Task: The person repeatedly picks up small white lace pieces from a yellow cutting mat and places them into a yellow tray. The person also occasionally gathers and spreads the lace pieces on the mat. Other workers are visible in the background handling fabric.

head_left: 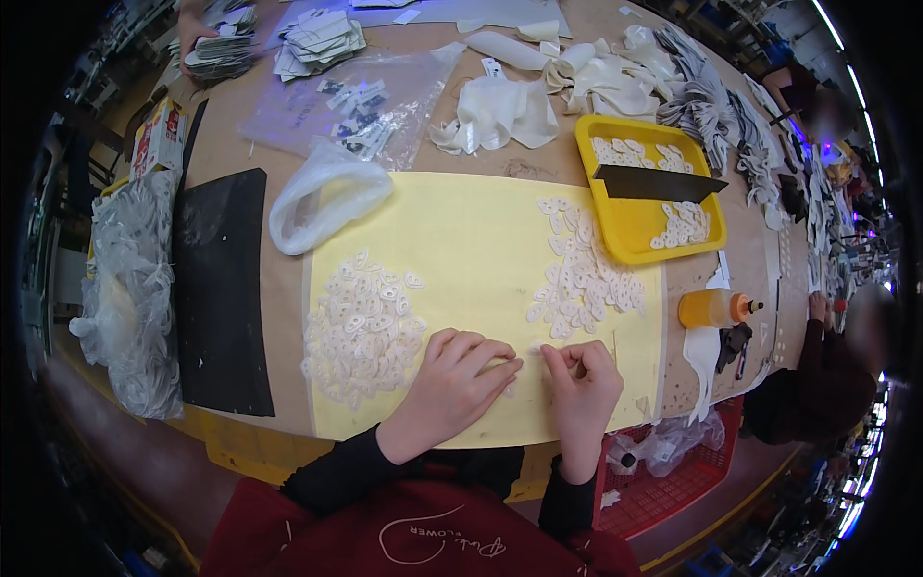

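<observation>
On a pale yellow sheet, my left hand rests with its fingers bent and pressed together. What they hold, if anything, is too small to make out. Just to its right, my right hand is closed in a pinch, and a small white cut-out piece shows at its fingertips. Beside my left hand lies a large heap of small white oval pieces with holes. A looser spread of similar white pieces lies beyond my right hand.
A yellow tray with a dark strip across it holds more pieces at the right. Near it lies an orange bottle. A plastic bag, a black mat and a red basket surround the sheet. Another person's hand is far left.
</observation>
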